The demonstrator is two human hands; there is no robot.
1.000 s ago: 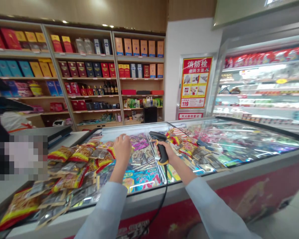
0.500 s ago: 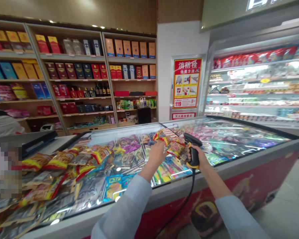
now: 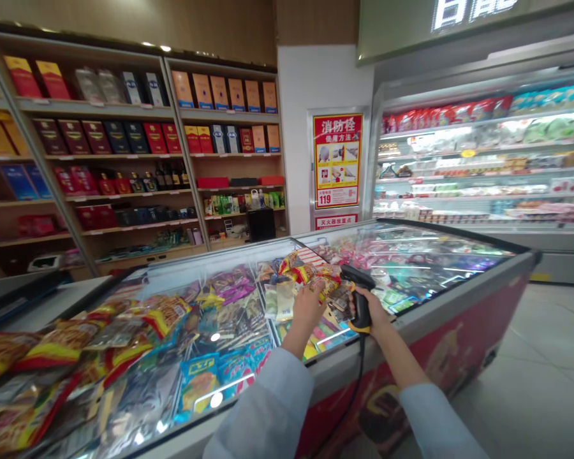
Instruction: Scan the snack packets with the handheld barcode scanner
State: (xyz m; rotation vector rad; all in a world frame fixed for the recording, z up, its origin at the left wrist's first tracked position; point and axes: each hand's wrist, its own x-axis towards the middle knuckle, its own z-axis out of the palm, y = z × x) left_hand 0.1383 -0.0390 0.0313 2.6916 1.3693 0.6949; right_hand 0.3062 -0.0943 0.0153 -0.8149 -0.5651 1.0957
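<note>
My right hand (image 3: 374,311) is wrapped round the grip of a black-and-yellow barcode scanner (image 3: 361,306), its head pointing left over the small packets. A dark cable hangs from its handle. My left hand (image 3: 309,312) has its fingers closed at the edge of a red-and-yellow snack packet (image 3: 328,278); the fingertips are partly hidden. More red-and-yellow packets (image 3: 294,262) lie just beyond that hand on the freezer's glass top. Close by the scanner is a brownish clear packet (image 3: 340,302).
The chest freezer (image 3: 411,312) runs across in front of me, with frozen goods under its glass. Snack bags (image 3: 62,341) are heaped on its left end. Behind stand shelves of boxes (image 3: 138,137), a fire-hydrant sign (image 3: 337,159) and a lit chiller (image 3: 469,159).
The view has swung to the right, so the surroundings shift left. My left hand has moved nearer the scanner, among the packets. The right hand keeps the scanner.
</note>
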